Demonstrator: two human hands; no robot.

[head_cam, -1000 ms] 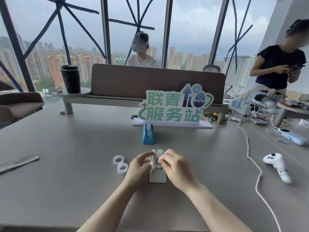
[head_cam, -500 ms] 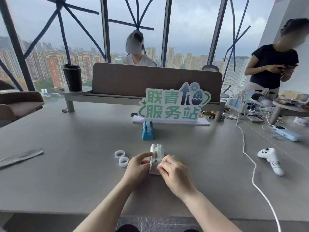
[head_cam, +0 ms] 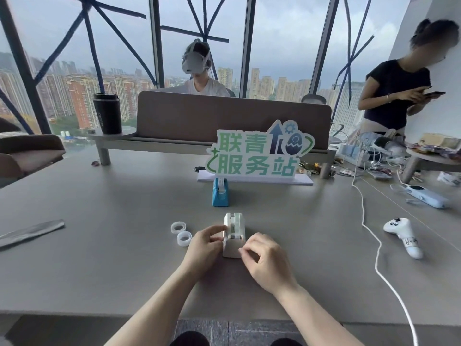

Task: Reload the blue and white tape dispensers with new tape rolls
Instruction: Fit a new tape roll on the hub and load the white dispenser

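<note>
The white tape dispenser (head_cam: pixel 234 233) stands on the grey table (head_cam: pixel 99 245) in front of me. My left hand (head_cam: pixel 205 248) grips its left side, thumb and fingers against the body. To the dispenser's right, my right hand (head_cam: pixel 265 260) pinches near the front cutter end; whether tape is between the fingers is too small to tell. Farther back, the blue tape dispenser (head_cam: pixel 220 193) stands upright with a roll inside. Left of my left hand lie two small white tape rolls (head_cam: pixel 181 233) flat on the table.
A green and white sign (head_cam: pixel 259 156) stands behind the blue dispenser. A white controller (head_cam: pixel 404 236) and a white cable (head_cam: pixel 374 233) lie at the right. A grey strip (head_cam: pixel 30 232) lies at the left. One person sits behind a divider; another stands at the right.
My right hand has slid from the top of the white dispenser down to its front end. The left hand stays on the dispenser's side. The view has shifted slightly.
</note>
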